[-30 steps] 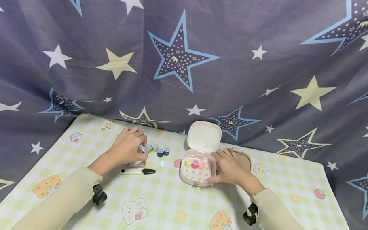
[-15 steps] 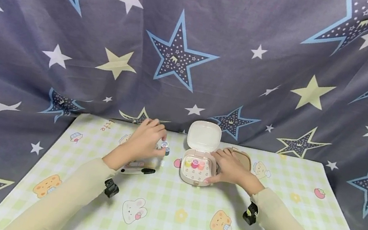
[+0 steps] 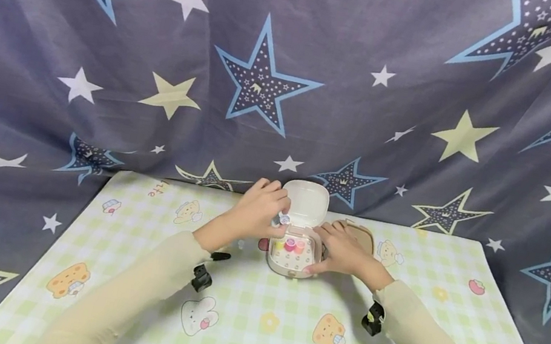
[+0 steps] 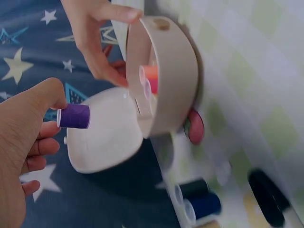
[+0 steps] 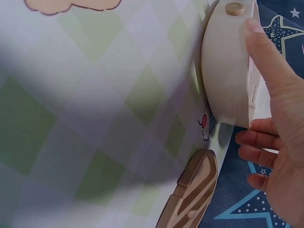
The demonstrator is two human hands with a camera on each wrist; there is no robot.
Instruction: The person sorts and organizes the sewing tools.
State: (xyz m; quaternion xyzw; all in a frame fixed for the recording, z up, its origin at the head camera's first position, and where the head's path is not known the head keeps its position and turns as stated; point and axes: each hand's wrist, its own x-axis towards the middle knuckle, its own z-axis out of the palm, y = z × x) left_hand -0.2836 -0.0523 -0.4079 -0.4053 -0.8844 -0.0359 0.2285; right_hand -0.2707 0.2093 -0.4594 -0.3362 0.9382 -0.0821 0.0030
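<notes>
- Thread spool (image 4: 77, 117), purple with a white end, was pinched between the thumb and forefinger of the left hand (image 3: 255, 211), the other fingers loosely curled below
- That spool was held in the air, and in the head view it overlapped the lower left corner of the raised lid (image 3: 305, 202)
- Right hand (image 3: 344, 252) gripped the right side of the box (image 3: 288, 271), thumb on the front rim near the tan button (image 5: 235, 8) and fingers bent at the back corner by the hinge
- Box was cream, sat on the cloth (image 3: 275, 301) and had its lid tilted back, pale inner face showing
- Inside, a yellow spool (image 3: 280, 245), a magenta spool (image 3: 290, 245) and a coral spool (image 3: 300, 247) stood side by side, left to right, in the back row, with bare pegs (image 3: 298, 258) in front of them
- Left of the box, a dark green spool (image 4: 194, 189) and a navy spool (image 4: 205, 207) were next to each other on the cloth
- Near these lay a black-tipped tool (image 4: 266, 197), mostly hidden by the left arm in the head view
- Right of the box, partly behind the right hand, lay a brown slotted piece (image 5: 194, 192)
- Starry curtain (image 3: 246, 148) hung behind the table
</notes>
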